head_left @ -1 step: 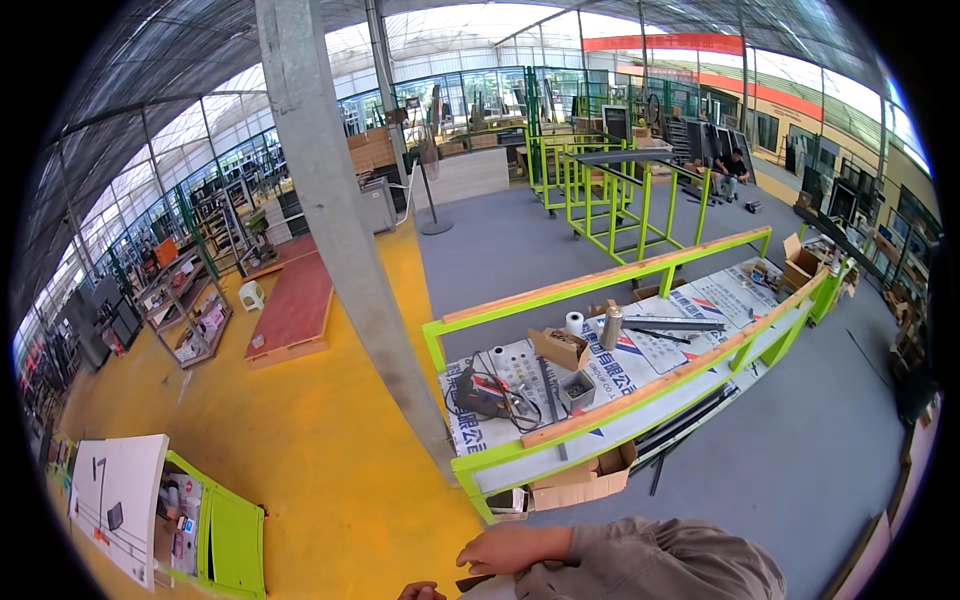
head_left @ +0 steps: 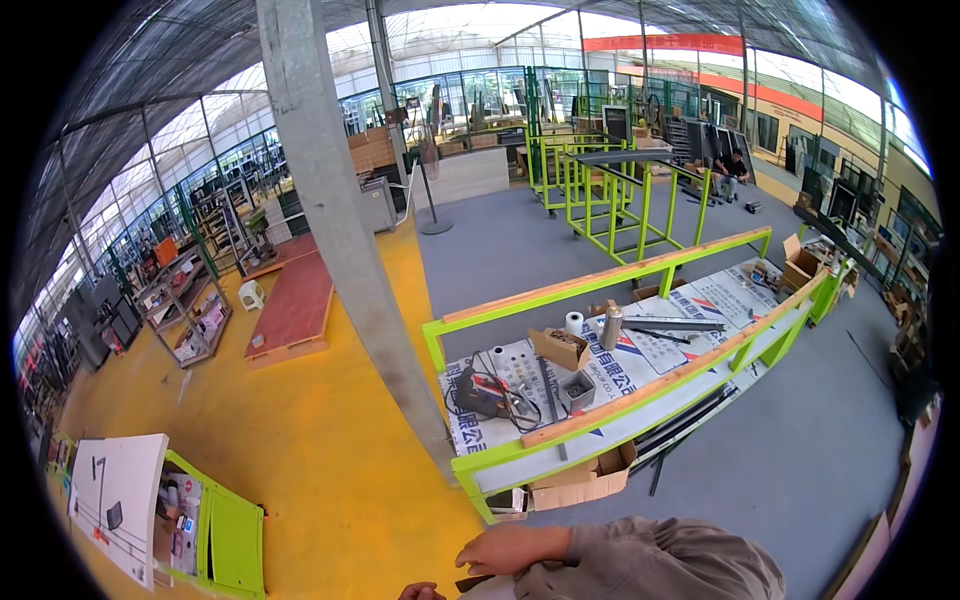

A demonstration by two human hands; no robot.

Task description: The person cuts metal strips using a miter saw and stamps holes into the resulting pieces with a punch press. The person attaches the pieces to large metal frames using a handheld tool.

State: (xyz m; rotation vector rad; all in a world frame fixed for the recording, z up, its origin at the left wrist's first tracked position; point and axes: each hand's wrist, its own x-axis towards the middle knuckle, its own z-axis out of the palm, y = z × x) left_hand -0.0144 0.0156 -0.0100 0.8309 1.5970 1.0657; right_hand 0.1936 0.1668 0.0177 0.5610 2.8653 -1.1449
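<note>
At the lower edge my right hand point(head_left: 515, 549) reaches leftward out of a grey-brown sleeve point(head_left: 650, 560). Its fingers curl downward, and their tips are partly hidden. Below its fingers shows a small dark edge point(head_left: 474, 583) of something too cut off to name. My left hand point(head_left: 421, 592) barely enters the picture beside it, with bent fingers drawn together; the rest lies outside the view. Whatever either hand grips is hidden. Both hands are in front of the near end of a green-framed workbench point(head_left: 480, 462), apart from it.
On the bench lie a corded power tool point(head_left: 480, 393), a spray can point(head_left: 612, 327) and an open carton point(head_left: 560, 348). A concrete pillar point(head_left: 345, 220) rises at its left end. A green cabinet point(head_left: 236, 540) stands lower left. Farther off are green frames point(head_left: 610, 220) and a seated person point(head_left: 735, 172).
</note>
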